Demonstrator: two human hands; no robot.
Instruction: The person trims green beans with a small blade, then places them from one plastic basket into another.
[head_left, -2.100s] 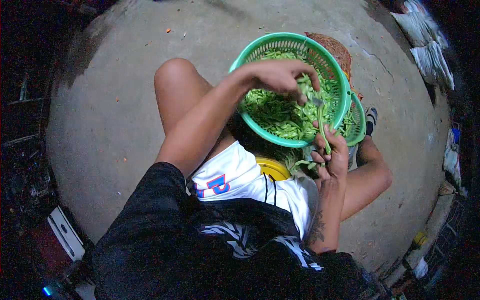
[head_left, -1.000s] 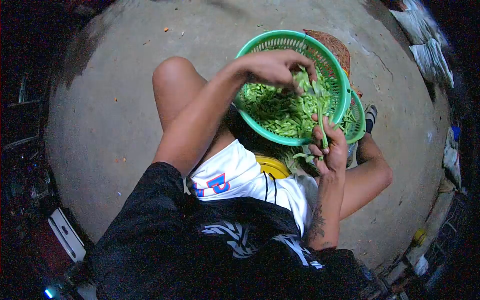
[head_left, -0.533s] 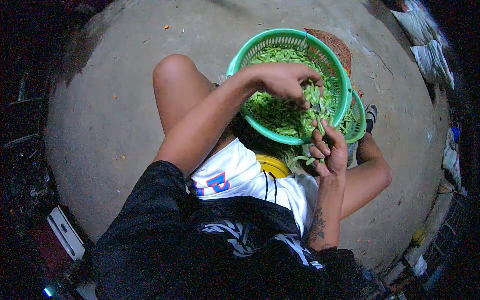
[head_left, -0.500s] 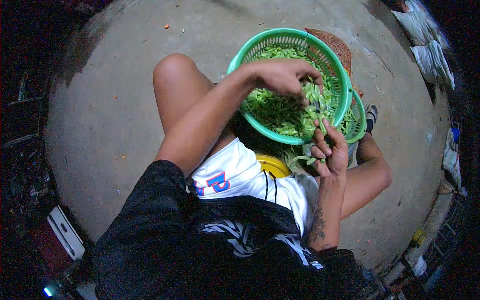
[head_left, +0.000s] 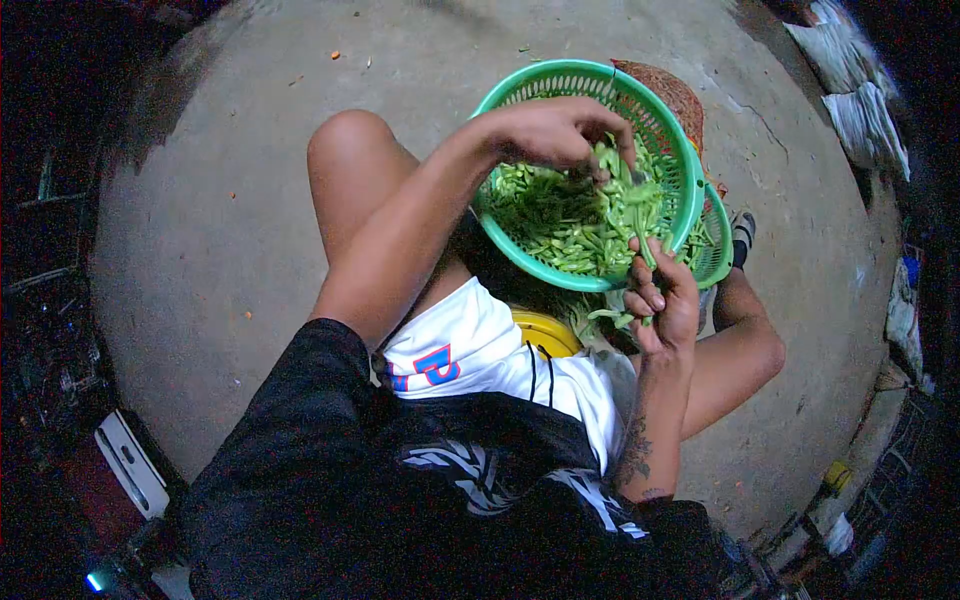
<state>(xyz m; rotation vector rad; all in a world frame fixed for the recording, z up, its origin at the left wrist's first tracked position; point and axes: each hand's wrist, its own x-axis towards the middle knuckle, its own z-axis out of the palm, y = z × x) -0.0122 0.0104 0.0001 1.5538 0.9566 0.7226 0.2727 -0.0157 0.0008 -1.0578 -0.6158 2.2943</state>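
Observation:
My right hand is closed around a few green beans, which stick up from the fingers over the near rim of a green plastic basket. Above the basket, my left hand is curled with its fingers pointing down. A small greyish blade, apparently a knife, shows at its fingertips; the handle is hidden and motion blurs the area. Cut green bean pieces fill much of the basket, and some blurred pieces lie just below the left fingers.
A second green basket with beans sits partly under the first, at its right. Behind them stands a reddish-brown mesh sack. Between my legs is a yellow container. White sacks lie at the far right on the concrete floor.
My left hand has moved slightly up and left, with the blade higher above the beans. The right hand stays almost in place. The basket has shifted slightly.

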